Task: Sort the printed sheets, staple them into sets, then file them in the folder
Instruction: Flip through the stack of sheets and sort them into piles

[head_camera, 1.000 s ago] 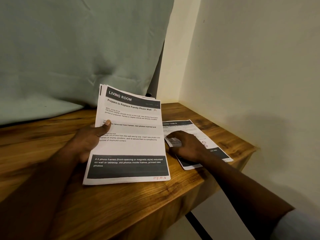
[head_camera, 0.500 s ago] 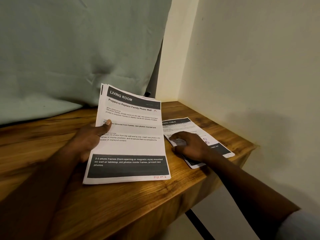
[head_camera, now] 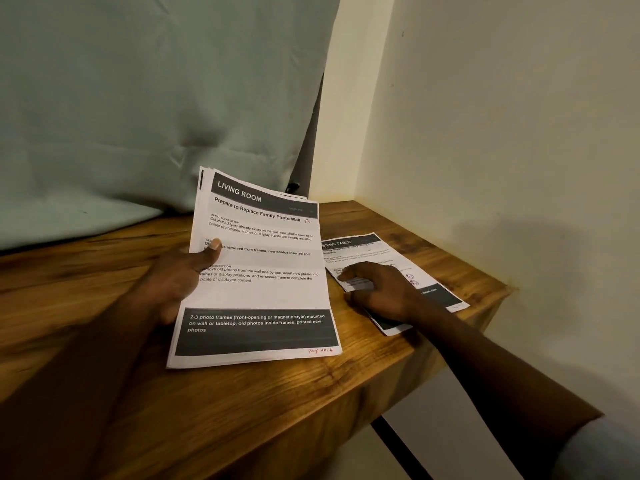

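Note:
My left hand (head_camera: 176, 278) grips a stack of printed sheets (head_camera: 263, 289) by its left edge, thumb on top. The top sheet is headed "LIVING ROOM", and the stack's lower edge rests on the wooden table (head_camera: 242, 403). To the right, a smaller pile of sheets (head_camera: 391, 258) headed "...SSING TABLE" lies flat near the table's right corner. My right hand (head_camera: 381, 289) lies on that pile, fingers bent and pressing on the paper. No stapler or folder is in view.
A pale green curtain (head_camera: 138, 116) hangs behind the table and drapes onto its back edge. A cream wall (head_camera: 502, 133) closes the right side. The table's right and front edges drop off beside the flat pile.
My right hand has shifted slightly on the flat pile, and that pile has slid a little to the right. The left hand keeps the stack nearly still.

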